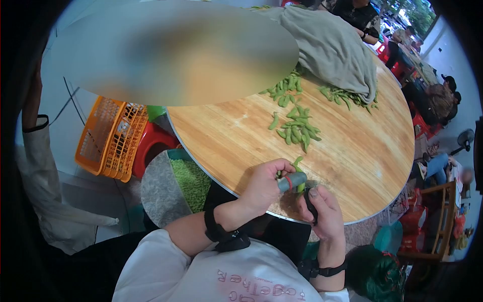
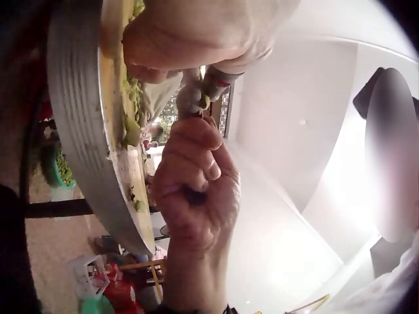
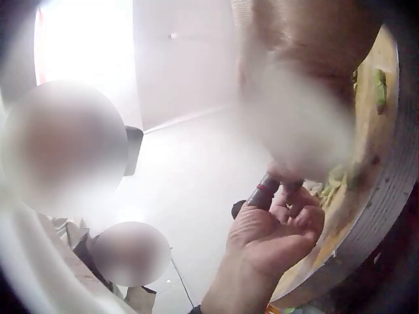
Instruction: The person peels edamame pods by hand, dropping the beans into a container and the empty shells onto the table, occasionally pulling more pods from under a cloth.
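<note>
Near the table's front edge, my left hand (image 1: pixel 259 189) pinches a green soybean pod (image 1: pixel 298 161). A grey sleeve with a red band (image 1: pixel 293 182) covers its thumb, as the right wrist view also shows. Close beside it, my right hand (image 1: pixel 326 209) grips a small tool by its curved black handle (image 1: pixel 311 205); the working end is mostly hidden by the fingers and the pod. In the left wrist view the right hand's fingers are curled, its tips right at the grey sleeve. Loose pods (image 1: pixel 297 128) lie on the wood beyond both hands.
The round wooden table (image 1: pixel 362 166) has a metal-edged rim. A grey-green cloth (image 1: pixel 332 50) covers more pods at the back. Left of the table stand orange baskets (image 1: pixel 113 138), a red stool (image 1: pixel 151 143) and a container of green pods (image 1: pixel 190 183). People sit at the far right.
</note>
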Motion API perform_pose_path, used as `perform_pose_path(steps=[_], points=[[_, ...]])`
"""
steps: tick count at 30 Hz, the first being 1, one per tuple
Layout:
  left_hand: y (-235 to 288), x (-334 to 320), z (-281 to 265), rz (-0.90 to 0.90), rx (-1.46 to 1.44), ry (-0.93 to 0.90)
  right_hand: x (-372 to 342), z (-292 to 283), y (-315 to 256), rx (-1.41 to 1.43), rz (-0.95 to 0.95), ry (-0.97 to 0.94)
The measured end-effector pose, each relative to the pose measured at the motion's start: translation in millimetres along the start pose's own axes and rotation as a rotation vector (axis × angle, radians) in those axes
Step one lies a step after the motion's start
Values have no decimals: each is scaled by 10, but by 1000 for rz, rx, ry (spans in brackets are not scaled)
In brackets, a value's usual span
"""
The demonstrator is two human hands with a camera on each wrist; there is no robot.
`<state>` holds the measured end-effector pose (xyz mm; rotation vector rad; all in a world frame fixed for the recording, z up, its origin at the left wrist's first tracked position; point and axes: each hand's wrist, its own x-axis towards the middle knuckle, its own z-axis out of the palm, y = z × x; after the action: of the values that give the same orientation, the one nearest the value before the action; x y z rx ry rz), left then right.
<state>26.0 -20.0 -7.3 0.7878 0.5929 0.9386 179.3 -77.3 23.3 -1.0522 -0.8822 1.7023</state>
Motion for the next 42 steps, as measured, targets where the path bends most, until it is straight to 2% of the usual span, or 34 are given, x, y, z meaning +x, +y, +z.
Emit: perform_pose_path(steps=[1, 4, 5, 6, 8, 9, 10, 13, 15, 17, 18, 19, 21, 22, 25, 26, 27, 28, 29, 30, 31, 32, 33, 35, 36, 40, 42], points=[[-31, 11, 29, 25, 114, 44, -12, -22, 7, 1, -2, -22], [-28, 2, 67, 133, 578, 136, -20, -7, 59, 47, 4, 114], [108, -43, 142, 134, 590, 132, -19, -9, 63, 84, 33, 165], [-48, 36, 79, 246, 600, 96, 6, -94, 146, 102, -18, 118], [-203, 126, 26, 336, 577, 130, 20, -128, 151, 129, -52, 60], [-103, 126, 31, 283, 625, 120, 17, 34, 59, 77, -5, 155], [-220, 156, 7, 290, 588, 159, -44, 167, -33, 30, 39, 263], [-223, 178, -16, 226, 586, 126, 19, 20, 76, 41, 21, 111], [-128, 114, 18, 279, 608, 136, 48, -120, 85, 55, 66, -20], [-162, 121, 24, 401, 540, 103, 61, -9, 22, 15, 37, 4], [2, 25, 69, 302, 503, -7, 44, 25, 3, -40, 32, 55], [38, -8, 75, 311, 515, -12, 36, 49, -2, -36, 18, 50], [68, -4, 84, 112, 195, -182, 20, 66, -4, -38, 32, 146], [15, 41, 56, 151, 144, -249, 23, 52, -3, -36, 22, 148], [4, 36, 126, 89, 88, -191, 28, 15, 25, 70, 43, 213], [-19, 46, 151, 85, 83, -201, 55, -109, 69, -25, 16, 157], [-76, 52, 169, 221, 388, -31, 124, -238, 132, -28, 19, 177], [-153, 79, 182, 352, 686, 133, 215, -378, 224, -384, -201, 154], [-278, 180, 99, 328, 821, 119, 231, -502, 335, -753, -403, 142], [-89, 70, 167, 350, 966, 148, 267, -502, 395, -745, -409, 148], [-28, 47, 193, 254, 982, 143, 297, -477, 315, -746, -404, 177], [-40, 46, 192, 232, 931, 123, 183, -224, 137, -800, -373, 283], [-130, 107, 132, 100, 819, 107, 197, -258, 140, -675, -272, 264], [-218, 154, 32, 154, 619, 22, 175, -197, 49, -421, -81, 334], [-162, 140, 102, 101, 299, -45, 217, -231, 112, -447, -119, 345], [-131, 114, 38, -20, 139, -92, 273, -64, 254, -706, -375, 445], [6, 58, 67, -41, 108, -32, 272, 5, 243, -827, -367, 396]])
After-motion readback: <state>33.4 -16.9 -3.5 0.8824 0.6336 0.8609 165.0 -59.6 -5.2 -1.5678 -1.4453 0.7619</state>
